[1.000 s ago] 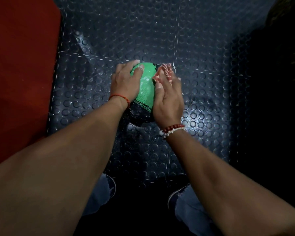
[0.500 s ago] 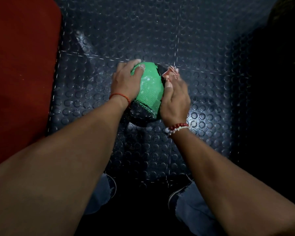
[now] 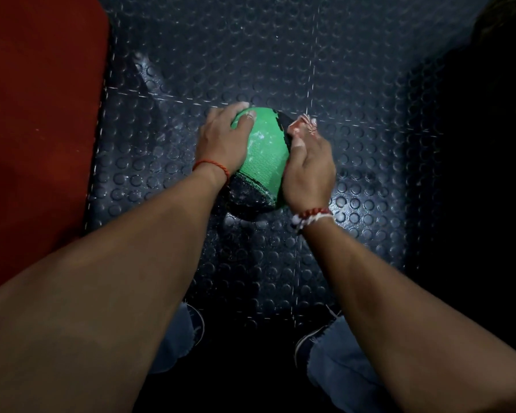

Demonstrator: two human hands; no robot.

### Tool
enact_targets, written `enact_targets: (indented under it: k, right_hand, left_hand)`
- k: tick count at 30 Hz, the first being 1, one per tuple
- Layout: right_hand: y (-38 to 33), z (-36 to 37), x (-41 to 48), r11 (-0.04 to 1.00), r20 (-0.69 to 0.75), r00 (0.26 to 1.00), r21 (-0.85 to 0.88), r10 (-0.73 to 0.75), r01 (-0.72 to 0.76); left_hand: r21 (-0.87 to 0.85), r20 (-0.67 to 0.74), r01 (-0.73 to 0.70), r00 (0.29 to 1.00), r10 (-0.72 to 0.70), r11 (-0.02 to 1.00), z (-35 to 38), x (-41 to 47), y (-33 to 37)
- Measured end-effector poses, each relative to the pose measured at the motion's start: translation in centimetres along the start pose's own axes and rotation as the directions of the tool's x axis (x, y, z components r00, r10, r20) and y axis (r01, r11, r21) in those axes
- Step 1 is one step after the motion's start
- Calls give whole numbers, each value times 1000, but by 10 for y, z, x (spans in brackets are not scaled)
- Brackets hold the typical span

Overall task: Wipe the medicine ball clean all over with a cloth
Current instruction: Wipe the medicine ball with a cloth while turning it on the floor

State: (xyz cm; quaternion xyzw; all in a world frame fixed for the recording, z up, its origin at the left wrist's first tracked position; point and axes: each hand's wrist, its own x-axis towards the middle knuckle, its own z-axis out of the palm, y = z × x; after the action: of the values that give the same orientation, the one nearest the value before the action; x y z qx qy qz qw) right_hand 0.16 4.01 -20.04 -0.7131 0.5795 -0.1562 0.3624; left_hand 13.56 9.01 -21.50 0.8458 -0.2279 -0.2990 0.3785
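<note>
Left hand [image 3: 224,141] is cupping the medicine ball [image 3: 262,156] at its 10 o'clock side, fingers curving over the green panel. The right hand [image 3: 309,171] is lying against the ball's 3 o'clock side, its fingers closing on a reddish cloth [image 3: 303,126] that is poking out at the ball's 1 o'clock. The ball is sitting on the dark studded floor [image 3: 370,84], just above the middle of the head view, white smears showing on the green. A red mat [image 3: 42,114] is lying at 9 o'clock, well apart from the ball. Two shoes [image 3: 310,341] are showing at 6 o'clock.
</note>
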Motion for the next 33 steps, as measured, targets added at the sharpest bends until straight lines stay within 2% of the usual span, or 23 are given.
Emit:
enact_targets:
  k: [3,5,7,9,12,14,16,19,21,23,25,29,31,33]
  right_hand:
    - [-13,0,-10,973,26,975,-60,-221,222]
    - [-22,-2,5,957,85,958,-70,-275,281]
    - [-26,-3,25,975,156,966,-50,-205,215]
    - [-20,-2,43,997,185,981,49,-60,52]
    - [-7,-8,50,978,176,976,140,129,-155]
    - [-4,-8,33,954,122,972,202,199,-220]
    - [-3,-3,7,974,44,985,148,164,-169]
    - [-6,2,-13,997,9,998,30,-68,68]
    - [-10,0,-5,990,25,990,29,-138,137]
    - [-9,-1,12,991,77,991,86,-114,107]
    - [-6,-2,31,981,117,993,194,-1,-22]
    - [8,-1,44,934,94,971,269,219,-236]
    - [6,4,29,939,10,970,250,241,-236]
    - [-2,7,10,972,-16,988,183,153,-147]
  left_hand:
    - [37,20,-31,999,30,999,-3,-1,-2]
    - [33,33,-50,998,49,998,-5,-2,-5]
    - [27,31,-55,998,54,998,-4,-2,-5]
    - [35,26,-57,998,56,998,-2,-3,-4]
    - [45,19,-63,998,62,997,1,-4,-2]
    - [33,9,-47,999,47,998,2,-2,-2]
    - [22,3,-29,1000,29,999,0,-1,-2]
    - [31,11,-46,999,46,998,-3,-3,-4]
    - [14,22,-59,998,59,998,-4,-6,-6]
    - [-13,23,-59,998,59,998,-5,-6,-7]
    - [-23,18,-54,998,55,998,-5,-5,-8]
    - [-25,9,-42,999,43,999,-3,-4,-7]
    - [-23,8,-35,999,36,999,-2,-3,-7]
    - [-18,3,-36,999,36,999,-3,-3,-6]
